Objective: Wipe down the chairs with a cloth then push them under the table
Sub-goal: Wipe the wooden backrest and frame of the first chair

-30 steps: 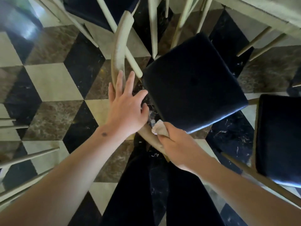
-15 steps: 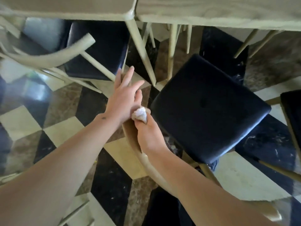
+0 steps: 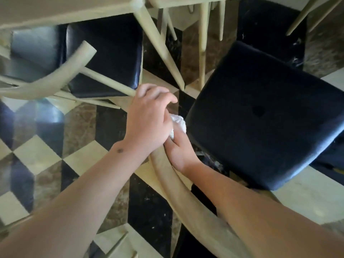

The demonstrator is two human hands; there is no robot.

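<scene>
A chair with a dark cushioned seat (image 3: 260, 112) and a curved pale wooden back rail (image 3: 178, 189) stands in front of me, partly out from the pale wooden table (image 3: 61, 8). My left hand (image 3: 149, 118) curls over the top end of the rail. Just behind it my right hand (image 3: 178, 148) grips a crumpled white cloth (image 3: 177, 123) against the rail. Where the rail passes under both hands it is hidden.
A second dark-seated chair (image 3: 104, 58) with the same curved back sits under the table at the left. Table and chair legs (image 3: 160, 49) crowd the top middle. The floor is checkered marble (image 3: 37, 155). Another chair's spindles (image 3: 115, 244) show at the bottom.
My left hand's fingers were straight and now curl over the rail end. The right hand with the cloth slid up along the rail toward it. The view tilted up toward the table.
</scene>
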